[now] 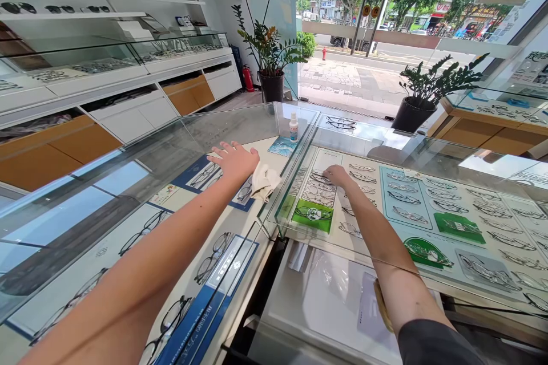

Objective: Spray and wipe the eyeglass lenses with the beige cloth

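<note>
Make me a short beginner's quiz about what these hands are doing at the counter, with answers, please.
1. Multiple choice: what lies right beside the left hand? A) a hammer B) a pale, crumpled cloth C) a shoe
2. True or false: the left hand is clenched into a fist.
3. Fill in the blank: the right hand is at a display of ____.

Key:
1. B
2. False; it is spread open.
3. Eyeglasses
</note>
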Motion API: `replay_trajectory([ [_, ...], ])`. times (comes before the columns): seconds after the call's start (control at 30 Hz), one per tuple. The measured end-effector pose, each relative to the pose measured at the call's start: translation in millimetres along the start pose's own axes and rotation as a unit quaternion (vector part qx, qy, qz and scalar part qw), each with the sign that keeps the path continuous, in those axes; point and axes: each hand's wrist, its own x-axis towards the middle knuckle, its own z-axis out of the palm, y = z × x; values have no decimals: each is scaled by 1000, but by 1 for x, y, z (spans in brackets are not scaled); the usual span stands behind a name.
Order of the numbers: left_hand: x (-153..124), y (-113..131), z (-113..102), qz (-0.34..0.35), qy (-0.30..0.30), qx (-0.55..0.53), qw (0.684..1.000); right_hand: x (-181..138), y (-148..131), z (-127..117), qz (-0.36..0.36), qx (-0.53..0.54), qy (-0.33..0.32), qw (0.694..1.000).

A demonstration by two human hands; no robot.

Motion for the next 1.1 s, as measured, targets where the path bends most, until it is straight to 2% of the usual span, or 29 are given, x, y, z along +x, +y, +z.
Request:
replay_trajectory([
  [0.27, 2, 0, 1, -3, 0, 3, 1000, -2, -4, -1, 16, 46, 35, 998],
  [0.43, 4, -1, 3, -5, -2, 4, 1000, -21, -13, -17, 45, 62, 90, 993],
  [0.57, 5, 0, 2, -3, -5, 1, 1000, -56, -46, -27, 65, 62, 140, 986],
  [0.67, 4, 1, 2, -5, -8, -5, 1000, -97, -92, -20, 55, 71, 112, 990],
  [0.8, 4, 1, 3, 0, 2, -17, 1000, -179, -164, -4, -27, 106, 22, 994],
  [0.83, 4, 1, 3, 2, 7, -20, 1000, -203, -180, -4, -66, 124, -6, 990],
  [0.9, 5, 0, 5, 3, 14, -24, 1000, -254, -208, -12, -159, 207, -97, 960],
  [0.93, 5, 0, 5, 2, 13, -24, 1000, -277, -219, -22, -211, 233, -128, 941],
  [1.0, 7, 0, 6, -1, 7, -22, 1000, -316, -229, -50, -311, 255, -142, 904],
  [1.03, 7, 0, 6, -3, 2, -20, 1000, -328, -229, -68, -352, 254, -132, 891],
  [1.1, 8, 1, 5, -6, -3, -19, 1000, -334, -216, -107, -355, 245, -49, 901],
])
